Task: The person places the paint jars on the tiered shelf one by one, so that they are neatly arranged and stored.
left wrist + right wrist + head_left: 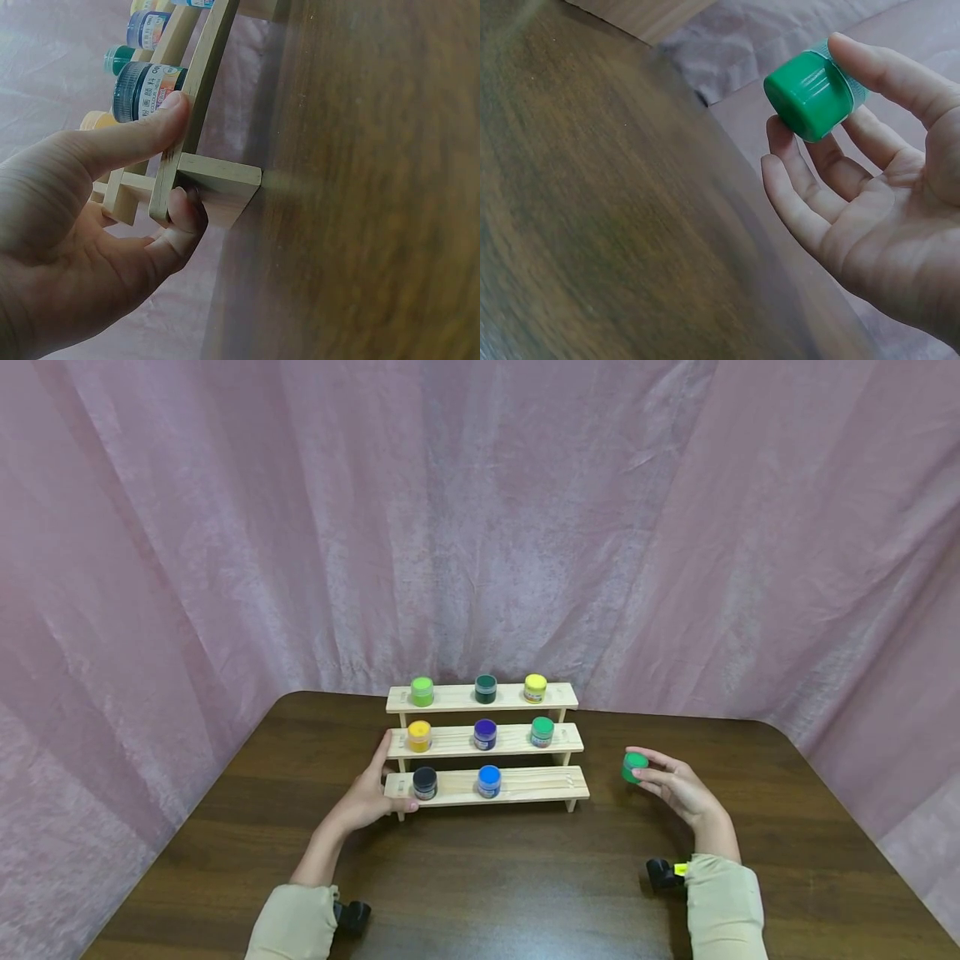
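A three-step wooden rack (465, 741) carries small paint jars. My left hand (363, 797) grips its left end, thumb over the lowest step beside a black paint jar (425, 783) and fingers curled under the board, as the left wrist view shows. To the right of the rack, my right hand (678, 789) pinches a green paint jar (810, 94) between thumb and fingers, held above the table. A blue paint jar (489, 781) stands mid-way along the lowest step, with bare wood to its right.
On the middle step stand an orange-yellow jar (419, 736), a purple jar (484, 734) and a green jar (542, 732). The top step holds light green (422, 692), dark green (485, 688) and yellow (535, 687) jars. A pink curtain (480, 527) hangs behind the brown table (480, 877).
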`<move>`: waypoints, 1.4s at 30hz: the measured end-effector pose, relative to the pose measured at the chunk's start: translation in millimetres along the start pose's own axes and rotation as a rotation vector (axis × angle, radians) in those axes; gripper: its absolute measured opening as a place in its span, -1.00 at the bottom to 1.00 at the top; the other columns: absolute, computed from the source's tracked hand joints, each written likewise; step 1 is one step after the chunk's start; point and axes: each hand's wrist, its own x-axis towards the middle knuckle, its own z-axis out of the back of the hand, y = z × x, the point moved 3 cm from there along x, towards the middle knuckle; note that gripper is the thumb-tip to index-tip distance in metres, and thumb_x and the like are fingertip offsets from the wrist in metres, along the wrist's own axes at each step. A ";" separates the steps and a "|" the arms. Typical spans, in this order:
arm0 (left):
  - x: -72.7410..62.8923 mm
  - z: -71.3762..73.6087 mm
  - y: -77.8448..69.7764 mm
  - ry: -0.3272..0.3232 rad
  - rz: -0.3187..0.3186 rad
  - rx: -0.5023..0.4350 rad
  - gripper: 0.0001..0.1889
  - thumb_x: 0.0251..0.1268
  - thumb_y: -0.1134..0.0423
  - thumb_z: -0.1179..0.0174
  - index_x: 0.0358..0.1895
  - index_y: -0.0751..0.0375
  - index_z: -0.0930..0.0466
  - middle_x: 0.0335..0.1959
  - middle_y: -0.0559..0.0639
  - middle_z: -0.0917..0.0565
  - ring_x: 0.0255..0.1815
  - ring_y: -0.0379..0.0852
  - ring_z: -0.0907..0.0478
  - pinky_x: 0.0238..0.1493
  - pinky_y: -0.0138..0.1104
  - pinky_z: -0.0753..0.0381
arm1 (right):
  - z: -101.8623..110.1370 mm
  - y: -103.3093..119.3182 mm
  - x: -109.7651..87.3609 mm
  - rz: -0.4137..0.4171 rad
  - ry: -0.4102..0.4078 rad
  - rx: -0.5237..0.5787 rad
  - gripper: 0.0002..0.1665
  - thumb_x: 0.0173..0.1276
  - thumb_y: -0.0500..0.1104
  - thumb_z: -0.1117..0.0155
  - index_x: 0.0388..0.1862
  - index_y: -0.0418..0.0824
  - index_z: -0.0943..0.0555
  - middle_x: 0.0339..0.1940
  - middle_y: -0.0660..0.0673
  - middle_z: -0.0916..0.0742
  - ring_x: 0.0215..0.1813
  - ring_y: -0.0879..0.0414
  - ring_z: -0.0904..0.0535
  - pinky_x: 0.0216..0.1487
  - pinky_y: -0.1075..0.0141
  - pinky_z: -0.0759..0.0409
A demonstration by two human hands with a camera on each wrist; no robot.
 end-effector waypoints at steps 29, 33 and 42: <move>1.9 -0.4 2.3 -0.014 -0.004 0.021 0.33 -0.09 0.37 -0.51 0.59 -0.04 0.41 -0.03 0.38 -0.49 -0.39 -0.06 -0.48 -0.38 -0.29 -0.48 | -3.1 12.2 -3.3 0.034 -0.062 0.026 -0.55 0.41 -0.30 -0.17 0.24 -0.01 -0.57 0.03 0.23 -0.61 0.03 0.37 -0.61 0.07 0.51 -0.55; 1.9 0.0 1.7 -0.013 -0.004 0.022 0.33 -0.09 0.38 -0.51 0.59 -0.04 0.40 -0.04 0.37 -0.50 -0.35 -0.05 -0.48 -0.36 -0.28 -0.48 | -3.8 12.3 -2.3 0.033 -0.053 0.061 -0.55 0.42 -0.32 -0.15 0.21 0.02 -0.59 0.03 0.22 -0.61 0.03 0.37 -0.61 0.07 0.50 -0.55; 1.8 -0.3 1.9 -0.021 0.011 0.014 0.33 -0.10 0.38 -0.51 0.59 -0.06 0.39 0.02 0.41 -0.49 -0.33 -0.04 -0.49 -0.35 -0.28 -0.48 | -4.8 16.8 -1.7 0.057 -0.030 0.127 -0.53 0.43 -0.36 -0.10 0.24 0.00 -0.57 0.05 0.23 -0.61 0.04 0.36 -0.61 0.08 0.49 -0.55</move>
